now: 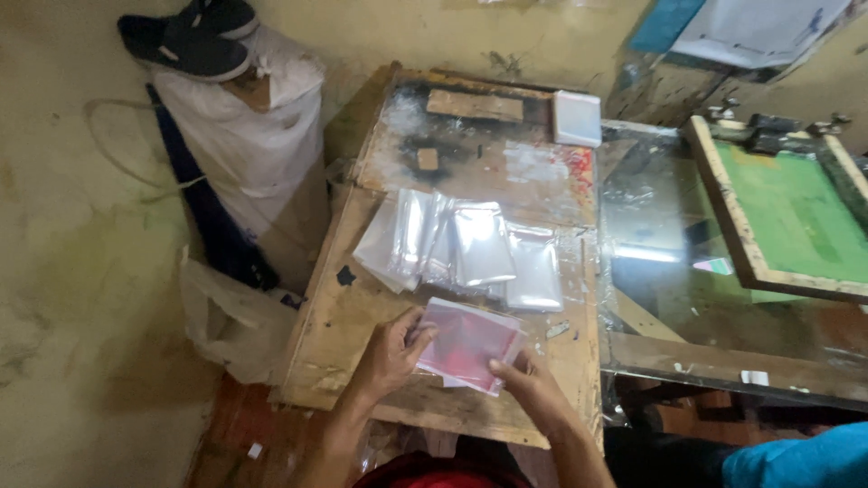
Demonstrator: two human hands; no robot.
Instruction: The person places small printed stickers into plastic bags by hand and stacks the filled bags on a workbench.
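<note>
A stack of clear plastic pouches with a reddish tint point(468, 342) lies low over the near part of a worn wooden table point(348, 312). My left hand point(395, 351) grips its left edge. My right hand point(526, 377) grips its lower right corner. Just beyond them, several shiny clear pouches point(470, 246) lie fanned out in overlapping rows on the table.
A wood-framed printing screen with green mesh point(787, 217) rests on a glass-topped bench point(651, 226) at the right. A white block point(578, 118) and a wooden strip point(475, 105) lie at the table's far end. A wrapped white bundle point(258, 136) with dark shoes point(194, 36) on top stands at the left.
</note>
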